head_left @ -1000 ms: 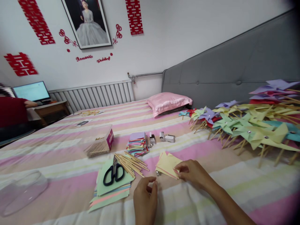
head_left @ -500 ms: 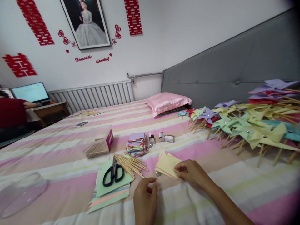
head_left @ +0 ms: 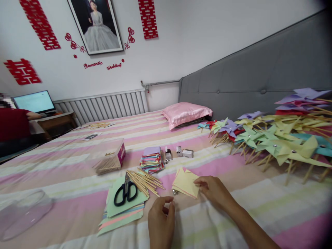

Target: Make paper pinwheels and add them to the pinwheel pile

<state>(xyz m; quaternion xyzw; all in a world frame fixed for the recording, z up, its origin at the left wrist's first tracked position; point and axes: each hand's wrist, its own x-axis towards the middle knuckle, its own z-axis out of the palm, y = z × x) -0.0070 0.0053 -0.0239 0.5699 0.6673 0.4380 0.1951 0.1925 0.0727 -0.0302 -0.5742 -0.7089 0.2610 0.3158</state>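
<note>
My right hand is at the right edge of a small stack of yellow paper squares, its fingertips and thumb closed at the top sheet's edge. A hint of pink shows along the stack's lower edge. Small shiny metal pieces lie at the stack's left corner. Near the bottom middle, my left hand rests on the bedspread with loosely curled fingers; thumb and forefinger are apart and nothing shows between them. Just beyond it lie loose wooden sticks and black-handled scissors on larger coloured sheets.
Finished paper pinwheels crowd the right side by the grey headboard. Farther back are a pile of small coloured papers, little boxes, a clear box of sticks and a pink pillow. A person in red sits far left.
My right hand has shifted slightly to the right, and the top yellow sheet lies flatter, its earlier slanting edge no longer showing. My left hand has stayed in place.
</note>
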